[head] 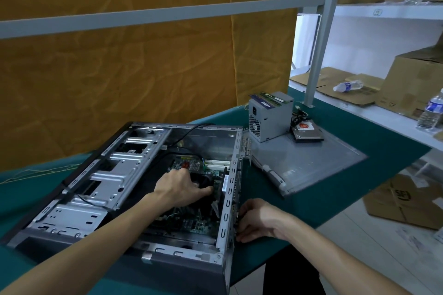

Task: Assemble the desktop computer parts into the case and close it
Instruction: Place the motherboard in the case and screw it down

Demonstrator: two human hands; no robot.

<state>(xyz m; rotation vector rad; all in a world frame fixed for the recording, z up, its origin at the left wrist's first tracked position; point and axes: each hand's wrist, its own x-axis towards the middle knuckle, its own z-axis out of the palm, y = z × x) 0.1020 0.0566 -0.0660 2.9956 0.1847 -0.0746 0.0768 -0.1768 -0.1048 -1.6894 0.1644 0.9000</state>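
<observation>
The open case lies on its side at the counter's near edge. Inside it, the left hand curls its grip round the black cooler over the motherboard. The right hand presses relaxed fingers against the case's rear wall (its long axis runs away from the person), and the left hand is nearer the part.

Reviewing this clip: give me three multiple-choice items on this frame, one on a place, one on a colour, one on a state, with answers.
1. Where is the power supply?
A. inside the case
B. on the side panel
C. on the shelf

2. What colour is the table cover?
A. green
B. red
C. white

3. The case is:
A. closed
B. upright
C. open, lying on its side

Answers:
1 B: it stands on the detached side panel, beside the hard drive.
2 A: teal-green cloth shows all round the case.
3 C: the left hand reaches onto the motherboard; the right hand rests at the rear edge.
</observation>
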